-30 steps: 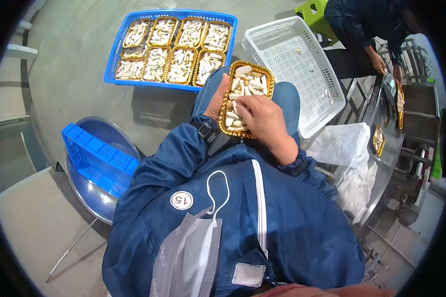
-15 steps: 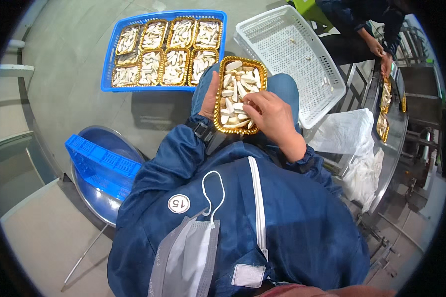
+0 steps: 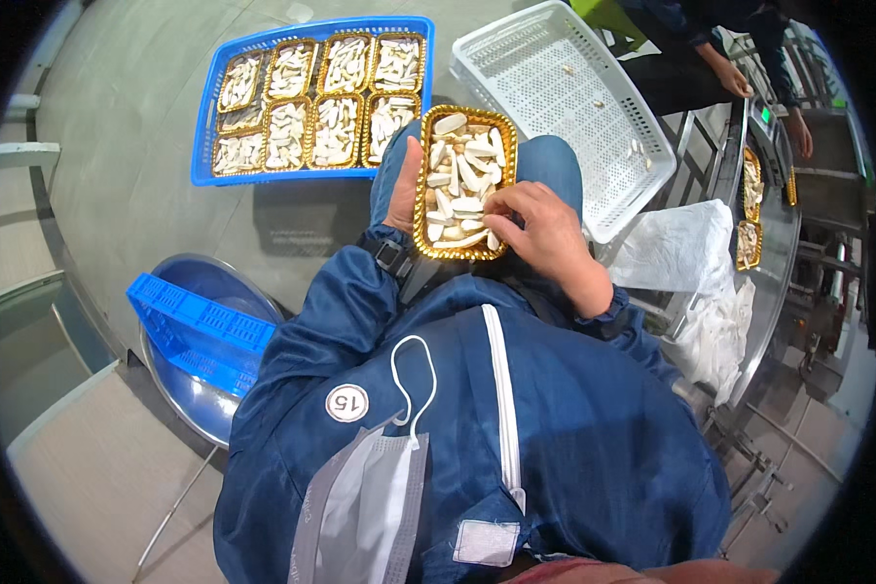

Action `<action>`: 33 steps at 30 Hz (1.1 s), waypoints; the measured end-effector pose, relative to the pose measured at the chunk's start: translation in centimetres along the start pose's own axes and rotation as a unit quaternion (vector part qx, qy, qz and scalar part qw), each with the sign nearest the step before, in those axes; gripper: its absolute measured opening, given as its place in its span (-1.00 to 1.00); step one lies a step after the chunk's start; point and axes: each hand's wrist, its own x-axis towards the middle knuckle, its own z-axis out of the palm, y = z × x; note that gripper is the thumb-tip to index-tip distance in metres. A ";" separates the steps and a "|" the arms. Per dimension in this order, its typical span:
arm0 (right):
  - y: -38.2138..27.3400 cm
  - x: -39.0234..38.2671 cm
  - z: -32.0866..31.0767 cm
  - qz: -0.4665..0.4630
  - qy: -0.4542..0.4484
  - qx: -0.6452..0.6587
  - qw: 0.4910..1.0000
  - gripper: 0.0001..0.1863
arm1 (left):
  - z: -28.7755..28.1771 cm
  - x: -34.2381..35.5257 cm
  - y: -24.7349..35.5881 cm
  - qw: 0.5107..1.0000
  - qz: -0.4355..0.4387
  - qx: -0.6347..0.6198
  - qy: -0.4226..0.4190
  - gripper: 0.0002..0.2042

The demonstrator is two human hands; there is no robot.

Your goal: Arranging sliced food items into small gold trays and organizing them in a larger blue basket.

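Observation:
My left hand [image 3: 405,193] grips the left side of a gold tray [image 3: 421,216] with a crimped rim, held above my knees. Its thumb lies along the rim, and the other fingers are hidden beneath. Pale, elongated mushrooms [image 3: 469,173] fill the tray, lying at mixed angles. Over the tray's lower right edge, my right hand [image 3: 547,234] has its fingers bent and drawn together on a mushroom among the others; the fingertips partly cover it.
Ahead, a blue crate [image 3: 201,127] holds several filled gold trays. A white perforated crate [image 3: 660,175] with a few scraps stands right of it. A metal basin [image 3: 190,414] with a blue basket [image 3: 200,326] is at left. At right, a co-worker's hand [image 3: 728,76] is near a metal table [image 3: 771,292].
The tray and both hands sit slightly further left in view, as do the crates. My right fingers have shifted a little over the mushrooms. The co-worker's hands have moved apart, uncovering a scale.

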 end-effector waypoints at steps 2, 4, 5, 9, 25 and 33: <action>-0.5 0.2 0.1 0.021 0.002 -0.036 0.999 -0.88 | -0.3 0.2 0.1 1.000 0.006 0.019 -0.012 -0.17; -0.4 0.0 0.0 0.017 -0.002 -0.052 0.999 -0.87 | -0.4 0.1 0.0 1.000 0.008 0.006 -0.019 -0.18; -0.3 -0.1 -0.1 0.002 0.000 -0.054 0.999 -0.86 | -0.4 0.1 0.0 1.000 0.007 0.008 -0.015 -0.18; 0.1 -0.7 0.7 -0.014 0.000 -0.056 0.998 -0.84 | -0.3 0.0 0.0 1.000 0.006 0.019 -0.006 -0.18; -0.3 -1.1 0.2 -0.008 -0.028 -0.016 0.999 -0.78 | -0.2 0.5 0.0 1.000 0.008 0.008 -0.028 -0.16; 0.5 0.1 -1.1 0.034 0.028 -0.048 0.998 -0.79 | -0.4 0.0 0.1 1.000 0.004 0.016 -0.003 -0.16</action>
